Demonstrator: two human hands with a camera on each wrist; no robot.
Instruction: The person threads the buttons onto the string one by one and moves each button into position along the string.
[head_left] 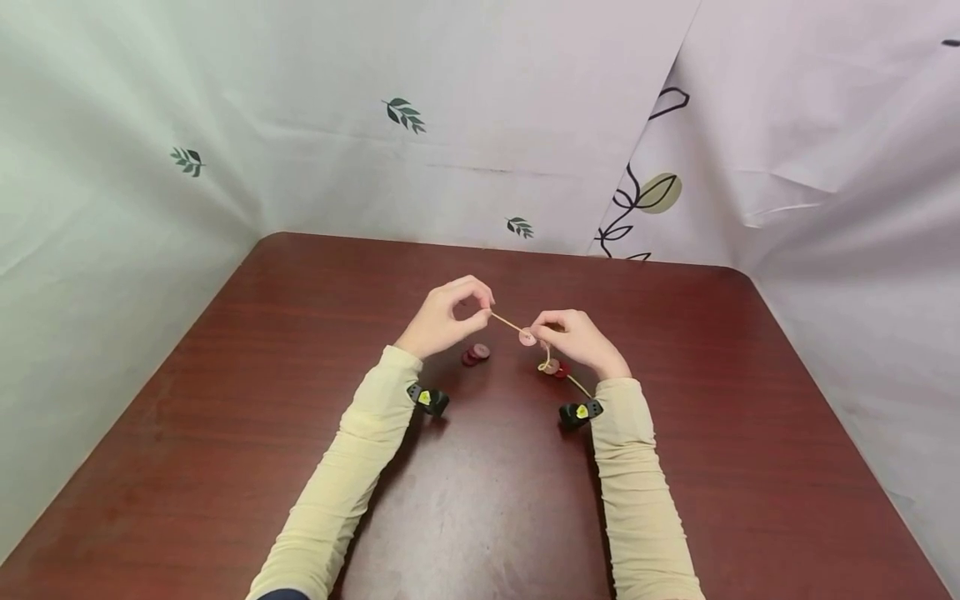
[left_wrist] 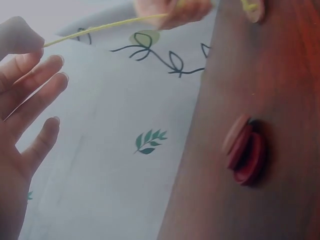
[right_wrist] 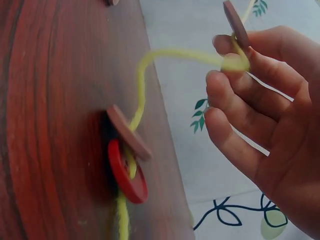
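My left hand (head_left: 442, 321) pinches one end of a yellow cord (left_wrist: 107, 25) between thumb and fingertips; the other fingers are spread. To the right and slightly nearer, my right hand (head_left: 581, 337) pinches a pink button (right_wrist: 236, 25) at its edge. The cord is threaded at this button and runs taut between both hands above the table. Below the right hand it hangs in a loose curve to a second pink button (right_wrist: 127, 131) and a red button (right_wrist: 140, 191), both strung on it near the tabletop. The cord trails on toward the right wrist.
A small pile of pink and dark red buttons (head_left: 480, 352) lies on the brown table (head_left: 360, 283), just right of the left wrist. Black camera bands (head_left: 431, 400) sit on both wrists. Patterned white cloth (head_left: 465, 192) hangs behind and beside the table.
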